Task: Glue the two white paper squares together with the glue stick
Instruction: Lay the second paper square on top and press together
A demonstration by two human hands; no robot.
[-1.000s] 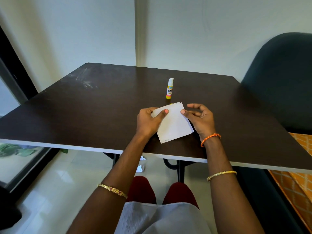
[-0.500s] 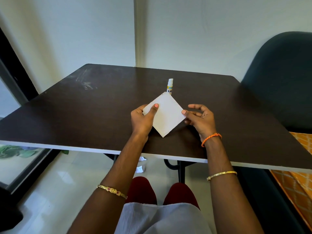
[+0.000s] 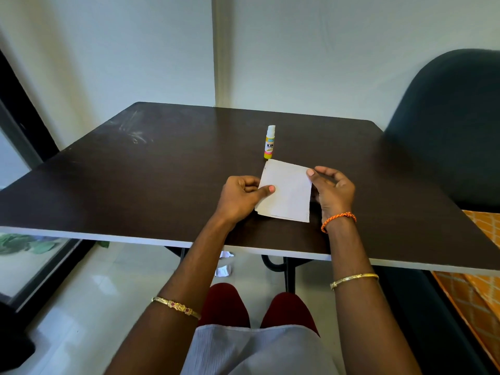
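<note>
White paper squares (image 3: 286, 194), stacked, now rotated from diamond to near square-on, just in front of upright capped glue stick (image 3: 269, 142). Left hand (image 3: 239, 197) pinches left edge; right hand (image 3: 334, 192) half-open, fingertip at far-right corner. Glue not yet applied.

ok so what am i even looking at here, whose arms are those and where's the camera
There is no machine here. A person wears a camera on the head, looking forward and down, so the arms you see are the wearer's own. The left hand pinches the left edge of the white paper squares, thumb on top. The right hand touches their right edge with its fingertips. The papers sit low over a dark table. Beyond them a capped glue stick stands upright, untouched.
</note>
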